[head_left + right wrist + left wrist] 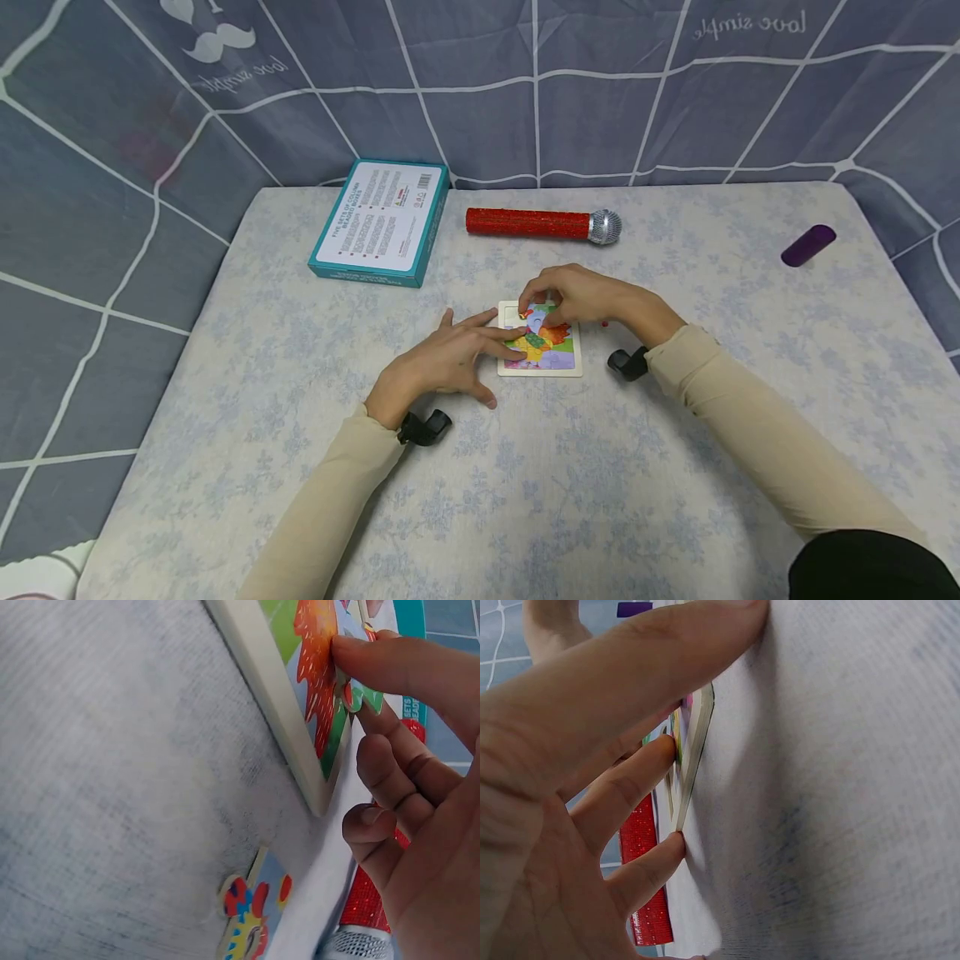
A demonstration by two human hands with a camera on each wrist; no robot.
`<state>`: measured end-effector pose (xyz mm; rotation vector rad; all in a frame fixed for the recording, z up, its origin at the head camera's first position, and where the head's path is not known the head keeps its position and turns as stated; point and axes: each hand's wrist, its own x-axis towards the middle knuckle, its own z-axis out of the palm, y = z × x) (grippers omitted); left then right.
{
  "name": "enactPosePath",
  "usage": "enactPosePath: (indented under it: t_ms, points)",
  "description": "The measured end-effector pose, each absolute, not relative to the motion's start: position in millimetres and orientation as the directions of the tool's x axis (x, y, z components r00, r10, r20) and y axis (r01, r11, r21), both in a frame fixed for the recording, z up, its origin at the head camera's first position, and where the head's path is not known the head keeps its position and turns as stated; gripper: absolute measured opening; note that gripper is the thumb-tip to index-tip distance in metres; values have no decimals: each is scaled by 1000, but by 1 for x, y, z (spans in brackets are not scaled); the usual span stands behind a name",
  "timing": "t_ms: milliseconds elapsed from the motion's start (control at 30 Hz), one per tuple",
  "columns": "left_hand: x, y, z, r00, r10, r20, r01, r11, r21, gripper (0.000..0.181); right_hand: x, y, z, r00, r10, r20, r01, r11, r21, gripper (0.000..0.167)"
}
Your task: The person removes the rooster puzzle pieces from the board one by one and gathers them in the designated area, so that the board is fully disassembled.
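A small jigsaw puzzle in a pale frame [540,373] lies on the table, with a colourful picture and a bare spot at its upper left corner. My left hand [450,357] has its fingers spread, the fingertips resting on the puzzle's left side and edge. My right hand [581,296] is over the upper part of the puzzle. Between its thumb and fingers it pinches a puzzle piece [365,697], partly green, tilted above the picture. Beside the frame, in the right wrist view, lies a loose puzzle piece [255,907] with red, yellow and blue on it.
Behind the puzzle lie a red glittery microphone [528,222] and, to its left, a teal and white box [378,221]. A purple cylinder [808,246] is at the far right. A grey checked curtain [480,125] hangs behind the table.
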<state>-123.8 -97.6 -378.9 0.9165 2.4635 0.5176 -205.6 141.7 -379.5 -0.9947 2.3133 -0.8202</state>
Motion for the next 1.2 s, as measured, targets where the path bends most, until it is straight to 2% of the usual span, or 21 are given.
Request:
enactPosePath:
  t_ms: [233,467,600,867,1200]
  points:
    - [-124,-98,-378,-674,680,-287,506,709,492,73,-204,148,-380,-660,-725,-195,-353,529,-772,35]
    - [-123,-99,-379,-671,687,-278,515,702,491,74,-202,152,-377,-727,-665,-167,-282,512,-811,16]
    - [-123,-99,-379,-671,688,-275,514,700,496,74,-202,153,-379,-755,-632,-175,-234,508,-829,15]
    - [-124,-98,-379,-671,688,-277,509,699,502,74,-201,168,-378,-796,-561,-225,-141,535,-833,16]
    - [-123,-98,-380,-672,689,-271,506,695,512,76,-196,214,-375,-837,-463,-292,-46,592,-805,18]
